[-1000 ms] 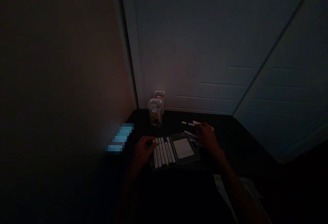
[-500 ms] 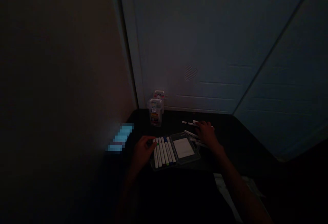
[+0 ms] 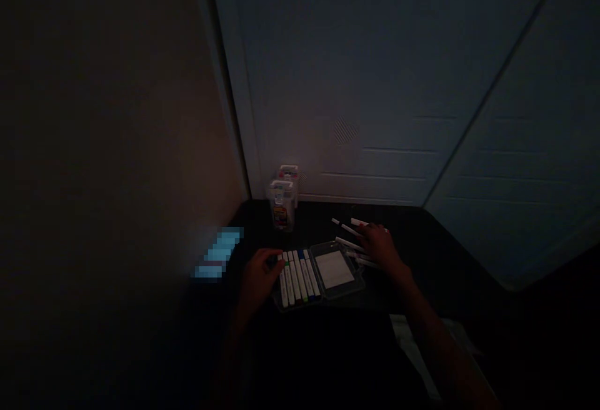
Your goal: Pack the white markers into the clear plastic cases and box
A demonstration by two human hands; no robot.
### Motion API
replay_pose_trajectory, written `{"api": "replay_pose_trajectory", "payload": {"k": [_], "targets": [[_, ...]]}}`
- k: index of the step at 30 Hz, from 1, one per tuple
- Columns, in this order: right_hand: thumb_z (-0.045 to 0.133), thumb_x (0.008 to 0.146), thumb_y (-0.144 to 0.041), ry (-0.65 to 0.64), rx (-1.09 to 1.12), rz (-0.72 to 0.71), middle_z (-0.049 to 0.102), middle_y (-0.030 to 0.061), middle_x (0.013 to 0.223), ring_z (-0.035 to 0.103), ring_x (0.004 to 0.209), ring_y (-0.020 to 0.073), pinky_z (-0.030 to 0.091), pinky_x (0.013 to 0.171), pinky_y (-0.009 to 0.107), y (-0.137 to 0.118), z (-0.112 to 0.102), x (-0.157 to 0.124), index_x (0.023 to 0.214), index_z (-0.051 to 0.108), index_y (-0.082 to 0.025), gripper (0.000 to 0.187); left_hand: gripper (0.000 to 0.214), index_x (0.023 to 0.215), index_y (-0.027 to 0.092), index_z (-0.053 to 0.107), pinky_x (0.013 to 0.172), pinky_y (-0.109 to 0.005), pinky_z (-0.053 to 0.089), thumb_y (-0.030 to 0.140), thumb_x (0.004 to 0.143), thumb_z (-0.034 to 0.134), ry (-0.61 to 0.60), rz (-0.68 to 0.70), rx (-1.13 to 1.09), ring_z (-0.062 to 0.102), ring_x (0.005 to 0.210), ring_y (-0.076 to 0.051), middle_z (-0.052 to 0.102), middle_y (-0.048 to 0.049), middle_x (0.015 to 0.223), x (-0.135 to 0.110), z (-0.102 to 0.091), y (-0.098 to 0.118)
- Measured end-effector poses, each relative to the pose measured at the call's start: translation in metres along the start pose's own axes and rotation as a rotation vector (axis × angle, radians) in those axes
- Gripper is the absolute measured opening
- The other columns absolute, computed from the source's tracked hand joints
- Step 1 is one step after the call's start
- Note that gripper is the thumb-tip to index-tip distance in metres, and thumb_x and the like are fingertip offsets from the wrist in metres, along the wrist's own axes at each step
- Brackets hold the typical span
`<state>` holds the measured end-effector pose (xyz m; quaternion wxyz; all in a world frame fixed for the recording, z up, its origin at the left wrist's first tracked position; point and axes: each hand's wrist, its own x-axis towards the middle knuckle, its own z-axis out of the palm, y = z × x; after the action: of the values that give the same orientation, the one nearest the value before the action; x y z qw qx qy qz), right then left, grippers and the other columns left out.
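The scene is very dark. An open clear marker case lies on a black table. Its left half holds a row of several white markers; its right half shows a white card. My left hand rests at the case's left edge, fingers curled against the outermost marker. My right hand lies over several loose white markers just right of the case. Its fingers are bent over them, and the dark hides whether they grip one.
Two clear tubs with coloured labels stand at the table's back edge, against a white panelled door. A blurred bright blue patch glows on the left wall. Something pale lies by my right forearm.
My right hand has crept slightly back and left among the loose markers. The view has shifted a little. My left hand stays at the case's left edge.
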<state>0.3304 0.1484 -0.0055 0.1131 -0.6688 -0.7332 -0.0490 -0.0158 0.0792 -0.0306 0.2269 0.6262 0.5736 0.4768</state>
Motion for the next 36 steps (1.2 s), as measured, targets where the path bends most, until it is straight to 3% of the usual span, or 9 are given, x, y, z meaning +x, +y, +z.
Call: {"api": "replay_pose_trajectory", "payload": {"k": [6, 8, 11, 15, 19, 22, 27, 30, 36], "targets": [[0.055, 0.102, -0.031, 0.059, 0.095, -0.067, 0.072, 0.0148, 0.130, 0.066, 0.117, 0.0276, 0.045, 0.099, 0.035, 0.008, -0.001, -0.006, 0.131, 0.071, -0.019, 0.035, 0.032, 0.102, 0.021, 0.079, 0.060, -0.030, 0.046, 0.042, 0.081, 0.068, -0.015, 0.000, 0.005, 0.053, 0.057, -0.012, 0.075, -0.0069, 0.107, 0.000, 0.000, -0.001], [0.057, 0.101, -0.033, 0.052, 0.181, -0.159, 0.074, 0.0139, 0.124, 0.067, 0.114, 0.0263, 0.046, 0.098, 0.033, 0.011, -0.003, -0.010, 0.120, 0.076, -0.018, 0.030, 0.031, 0.101, 0.021, 0.079, 0.059, -0.029, 0.045, 0.042, 0.081, 0.067, -0.013, -0.005, 0.006, 0.052, 0.058, -0.012, 0.075, -0.0071, 0.107, 0.000, 0.000, -0.002], [0.060, 0.099, -0.033, -0.069, 0.247, -0.258, 0.078, 0.0107, 0.107, 0.071, 0.101, 0.0241, 0.048, 0.086, 0.030, 0.014, -0.006, -0.014, 0.098, 0.080, -0.018, 0.025, 0.030, 0.101, 0.021, 0.079, 0.060, -0.029, 0.046, 0.042, 0.082, 0.067, -0.012, 0.009, 0.011, 0.055, 0.061, -0.013, 0.075, -0.0072, 0.107, 0.000, 0.000, -0.003], [0.061, 0.097, -0.027, -0.113, 0.245, -0.162, 0.079, 0.0104, 0.098, 0.072, 0.087, 0.0221, 0.049, 0.076, 0.028, 0.015, -0.006, -0.014, 0.091, 0.078, -0.017, 0.021, 0.030, 0.101, 0.021, 0.079, 0.059, -0.029, 0.046, 0.041, 0.082, 0.068, -0.011, 0.022, 0.012, 0.055, 0.059, -0.013, 0.075, -0.0068, 0.104, 0.001, 0.001, -0.004], [0.058, 0.098, -0.025, -0.052, 0.231, -0.121, 0.077, 0.0153, 0.110, 0.070, 0.102, 0.0272, 0.050, 0.087, 0.033, 0.013, -0.005, -0.013, 0.092, 0.076, -0.016, 0.021, 0.030, 0.102, 0.022, 0.080, 0.058, -0.029, 0.046, 0.041, 0.082, 0.068, -0.016, 0.014, 0.012, 0.054, 0.058, -0.013, 0.075, -0.0062, 0.104, 0.001, 0.000, -0.003], [0.053, 0.100, -0.027, -0.004, 0.275, -0.098, 0.074, 0.0161, 0.115, 0.070, 0.102, 0.0268, 0.051, 0.089, 0.035, 0.010, -0.006, -0.018, 0.102, 0.074, -0.016, 0.024, 0.030, 0.102, 0.021, 0.079, 0.059, -0.029, 0.047, 0.041, 0.082, 0.068, -0.020, 0.005, 0.013, 0.056, 0.060, -0.014, 0.074, -0.0067, 0.104, 0.000, -0.001, -0.002], [0.054, 0.098, -0.047, 0.111, 0.832, -0.072, 0.077, 0.0095, 0.098, 0.072, 0.086, 0.0240, 0.055, 0.080, 0.037, -0.010, -0.010, -0.035, 0.107, 0.070, -0.019, 0.033, 0.031, 0.103, 0.021, 0.079, 0.059, -0.028, 0.046, 0.041, 0.083, 0.067, -0.015, 0.014, 0.003, 0.055, 0.060, -0.013, 0.074, -0.0069, 0.106, 0.000, 0.001, -0.005], [0.064, 0.091, -0.054, 0.151, 1.134, -0.006, 0.078, 0.0075, 0.092, 0.073, 0.082, 0.0239, 0.057, 0.078, 0.039, -0.032, -0.016, -0.048, 0.128, 0.065, -0.019, 0.051, 0.030, 0.102, 0.021, 0.079, 0.057, -0.028, 0.045, 0.041, 0.083, 0.068, -0.011, 0.015, 0.009, 0.054, 0.059, -0.012, 0.075, -0.0070, 0.106, 0.000, 0.002, -0.006], [0.072, 0.086, -0.054, 0.066, 1.328, 0.042, 0.080, 0.0083, 0.097, 0.074, 0.085, 0.0237, 0.058, 0.083, 0.040, -0.064, -0.027, -0.075, 0.135, 0.062, -0.020, 0.061, 0.030, 0.104, 0.021, 0.079, 0.062, -0.030, 0.049, 0.040, 0.086, 0.066, -0.019, 0.016, 0.029, 0.059, 0.064, -0.015, 0.076, -0.0080, 0.108, 0.000, 0.000, -0.004]]}}
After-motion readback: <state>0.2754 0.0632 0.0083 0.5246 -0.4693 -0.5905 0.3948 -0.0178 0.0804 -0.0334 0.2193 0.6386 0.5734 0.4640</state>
